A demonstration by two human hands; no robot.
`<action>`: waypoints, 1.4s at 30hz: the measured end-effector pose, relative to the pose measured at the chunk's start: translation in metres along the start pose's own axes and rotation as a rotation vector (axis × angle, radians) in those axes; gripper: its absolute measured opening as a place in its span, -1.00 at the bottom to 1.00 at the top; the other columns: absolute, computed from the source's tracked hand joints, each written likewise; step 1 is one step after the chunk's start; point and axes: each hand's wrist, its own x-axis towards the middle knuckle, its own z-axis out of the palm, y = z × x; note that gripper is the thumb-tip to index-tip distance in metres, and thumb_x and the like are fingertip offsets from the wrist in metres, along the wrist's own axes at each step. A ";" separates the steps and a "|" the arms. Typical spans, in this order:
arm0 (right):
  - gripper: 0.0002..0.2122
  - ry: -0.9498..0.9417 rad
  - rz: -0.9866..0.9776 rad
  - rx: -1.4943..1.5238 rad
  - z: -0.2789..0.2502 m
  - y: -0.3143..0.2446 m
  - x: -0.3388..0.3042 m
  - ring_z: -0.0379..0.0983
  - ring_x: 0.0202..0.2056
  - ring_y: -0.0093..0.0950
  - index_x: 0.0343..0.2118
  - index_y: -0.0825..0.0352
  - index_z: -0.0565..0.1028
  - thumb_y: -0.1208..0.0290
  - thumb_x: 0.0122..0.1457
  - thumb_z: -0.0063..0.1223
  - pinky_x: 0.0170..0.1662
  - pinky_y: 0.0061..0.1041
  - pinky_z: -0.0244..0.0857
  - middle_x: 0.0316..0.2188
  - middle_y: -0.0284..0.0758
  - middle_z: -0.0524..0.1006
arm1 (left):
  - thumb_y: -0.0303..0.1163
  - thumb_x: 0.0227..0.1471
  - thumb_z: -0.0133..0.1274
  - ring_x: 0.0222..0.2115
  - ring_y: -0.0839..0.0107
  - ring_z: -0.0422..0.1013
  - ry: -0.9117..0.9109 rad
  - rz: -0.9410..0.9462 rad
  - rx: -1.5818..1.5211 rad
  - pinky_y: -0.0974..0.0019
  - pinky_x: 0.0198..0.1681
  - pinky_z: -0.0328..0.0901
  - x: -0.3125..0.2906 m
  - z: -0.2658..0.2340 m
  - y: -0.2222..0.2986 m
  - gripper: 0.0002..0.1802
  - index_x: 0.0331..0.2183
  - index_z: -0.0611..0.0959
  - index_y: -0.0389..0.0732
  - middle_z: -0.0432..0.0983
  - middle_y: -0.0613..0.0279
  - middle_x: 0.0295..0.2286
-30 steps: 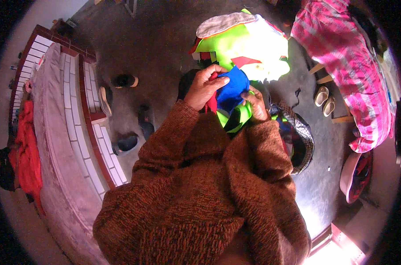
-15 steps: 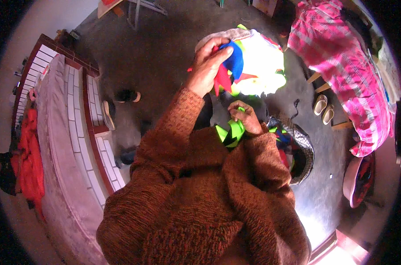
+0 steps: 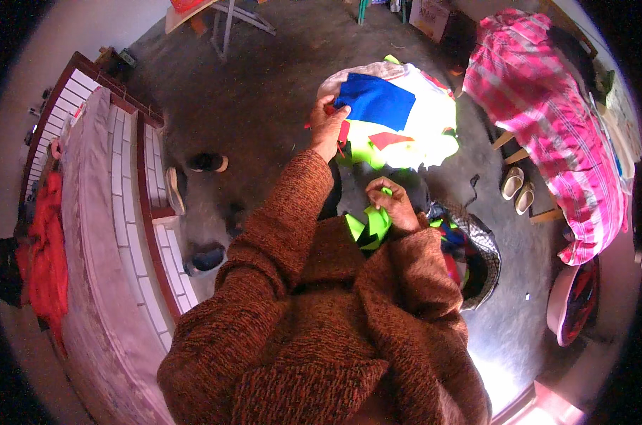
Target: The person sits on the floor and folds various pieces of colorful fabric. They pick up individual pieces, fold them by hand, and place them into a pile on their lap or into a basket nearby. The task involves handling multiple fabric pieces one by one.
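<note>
The left hand (image 3: 326, 127) pinches 1 flat blue rectangular cloth (image 3: 376, 100) over the brightly lit multicoloured fabric pile (image 3: 434, 106), apparently placing it; the right hand's (image 3: 396, 201) fingers pinch lime-green cloth scraps (image 3: 375, 222). Next seemingly calls for smooth release.

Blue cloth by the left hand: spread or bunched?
Spread. The blue cloth shows a broad, nearly flat four-cornered face, with the left hand at its left edge. Can't tell if it's doubled underneath.
</note>
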 end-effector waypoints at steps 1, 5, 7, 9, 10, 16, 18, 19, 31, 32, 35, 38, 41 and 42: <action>-0.90 0.001 0.011 -0.001 0.001 0.000 0.000 0.22 -0.55 -0.71 -0.38 0.36 0.43 0.51 0.02 -0.03 -0.46 -0.73 0.13 -0.50 -0.48 0.40 | -0.60 -0.21 0.13 -0.29 0.40 0.33 0.008 -0.027 0.002 0.33 -0.21 0.28 -0.002 -0.003 0.001 -0.60 -0.23 0.44 -0.17 0.39 0.23 -0.29; -0.89 -0.008 0.005 0.021 0.000 -0.001 0.000 0.22 -0.54 -0.72 -0.37 0.35 0.44 0.48 0.02 0.00 -0.45 -0.73 0.14 -0.52 -0.49 0.39 | -0.60 -0.23 0.12 -0.32 0.45 0.35 0.053 -0.048 -0.102 0.39 -0.22 0.27 -0.013 -0.016 0.009 -0.61 -0.25 0.44 -0.20 0.40 0.26 -0.34; -0.88 0.008 0.016 0.030 -0.003 0.004 0.001 0.22 -0.54 -0.72 -0.36 0.34 0.44 0.47 0.02 0.00 -0.45 -0.73 0.14 -0.53 -0.49 0.39 | -0.60 -0.21 0.10 -0.36 0.46 0.36 0.063 -0.076 -0.210 0.39 -0.26 0.29 -0.025 -0.022 0.018 -0.66 -0.28 0.44 -0.20 0.41 0.27 -0.38; -0.86 0.033 -0.022 0.038 -0.004 0.005 0.000 0.21 -0.54 -0.72 -0.34 0.35 0.43 0.47 0.01 0.01 -0.45 -0.74 0.13 -0.54 -0.49 0.38 | -0.60 -0.19 0.08 -0.39 0.46 0.38 0.060 -0.161 -0.327 0.39 -0.30 0.31 -0.039 -0.027 0.031 -0.71 -0.32 0.43 -0.20 0.41 0.28 -0.41; -0.86 0.030 -0.014 0.071 -0.003 0.001 -0.001 0.20 -0.54 -0.72 -0.34 0.35 0.42 0.47 0.01 0.01 -0.45 -0.75 0.13 -0.55 -0.49 0.37 | -0.59 -0.16 0.03 -0.43 0.45 0.39 0.064 -0.152 -0.366 0.38 -0.32 0.32 -0.047 -0.026 0.038 -0.78 -0.36 0.43 -0.21 0.41 0.28 -0.46; -0.75 0.071 -0.061 0.166 0.001 0.003 0.002 0.19 -0.54 -0.76 -0.24 0.31 0.41 0.45 -0.02 0.13 -0.46 -0.78 0.10 -0.55 -0.55 0.35 | -0.60 -0.09 -0.10 -0.36 0.36 0.39 -0.129 -0.241 -0.546 0.29 -0.23 0.30 -0.077 -0.018 0.041 -0.81 -0.33 0.41 -0.18 0.45 0.16 -0.43; -0.72 0.072 -0.075 0.170 0.007 -0.008 -0.003 0.19 -0.54 -0.76 -0.21 0.30 0.40 0.46 -0.02 0.14 -0.45 -0.79 0.09 -0.56 -0.56 0.33 | -0.59 -0.07 -0.12 -0.32 0.34 0.38 -0.191 -0.261 -0.543 0.26 -0.19 0.29 -0.084 -0.012 0.047 -0.79 -0.29 0.39 -0.18 0.46 0.10 -0.37; -0.70 0.075 -0.084 0.172 0.008 -0.012 -0.005 0.19 -0.54 -0.76 -0.19 0.30 0.40 0.46 -0.02 0.14 -0.45 -0.79 0.09 -0.57 -0.56 0.32 | -0.59 -0.06 -0.13 -0.30 0.33 0.38 -0.223 -0.288 -0.565 0.25 -0.18 0.28 -0.088 -0.008 0.053 -0.78 -0.27 0.38 -0.19 0.46 0.08 -0.34; -0.58 0.149 -0.157 0.292 0.004 0.001 0.000 0.26 -0.50 -0.71 -0.08 0.34 0.34 0.42 -0.03 0.16 -0.43 -0.73 0.19 -0.48 -0.49 0.40 | -0.49 -0.02 -0.07 -0.22 0.12 0.38 -0.455 -0.344 -0.565 0.13 -0.13 0.28 -0.105 0.006 0.043 -0.66 -0.14 0.34 -0.26 0.38 -0.11 -0.19; -0.58 0.169 -0.159 0.277 0.003 0.002 0.000 0.25 -0.51 -0.71 -0.08 0.35 0.34 0.40 -0.02 0.16 -0.44 -0.73 0.17 -0.48 -0.48 0.40 | -0.49 -0.02 -0.07 -0.22 0.13 0.38 -0.461 -0.355 -0.544 0.13 -0.13 0.28 -0.106 0.006 0.041 -0.66 -0.14 0.35 -0.25 0.39 -0.11 -0.20; -0.60 0.223 -0.146 0.230 0.005 0.001 0.000 0.24 -0.52 -0.71 -0.10 0.35 0.35 0.35 -0.01 0.14 -0.46 -0.73 0.15 -0.48 -0.48 0.41 | -0.48 -0.02 -0.06 -0.23 0.16 0.39 -0.490 -0.403 -0.505 0.14 -0.14 0.29 -0.111 0.005 0.045 -0.66 -0.14 0.35 -0.25 0.40 -0.08 -0.22; -0.65 0.231 -0.064 0.101 0.001 0.002 -0.001 0.25 -0.54 -0.70 -0.16 0.35 0.38 0.30 0.01 0.11 -0.46 -0.70 0.18 -0.50 -0.46 0.42 | -0.45 0.00 -0.07 -0.26 0.18 0.40 -0.501 -0.486 -0.498 0.17 -0.25 0.35 -0.114 0.001 0.035 -0.68 -0.15 0.36 -0.25 0.43 -0.02 -0.29; -0.71 0.312 -0.097 0.044 -0.001 0.012 -0.001 0.25 -0.55 -0.68 -0.22 0.36 0.41 0.29 0.04 0.07 -0.47 -0.72 0.15 -0.53 -0.47 0.42 | -0.45 0.01 -0.07 -0.34 0.25 0.41 -0.509 -0.534 -0.507 0.23 -0.31 0.37 -0.119 0.001 0.030 -0.72 -0.18 0.38 -0.23 0.44 0.05 -0.35; -0.73 0.333 -0.065 -0.021 0.002 0.002 -0.001 0.23 -0.55 -0.68 -0.22 0.35 0.41 0.30 0.06 0.05 -0.48 -0.72 0.14 -0.53 -0.47 0.41 | -0.49 0.00 -0.09 -0.31 0.25 0.40 -0.467 -0.496 -0.454 0.23 -0.31 0.37 -0.120 0.005 0.033 -0.73 -0.18 0.39 -0.24 0.43 0.06 -0.36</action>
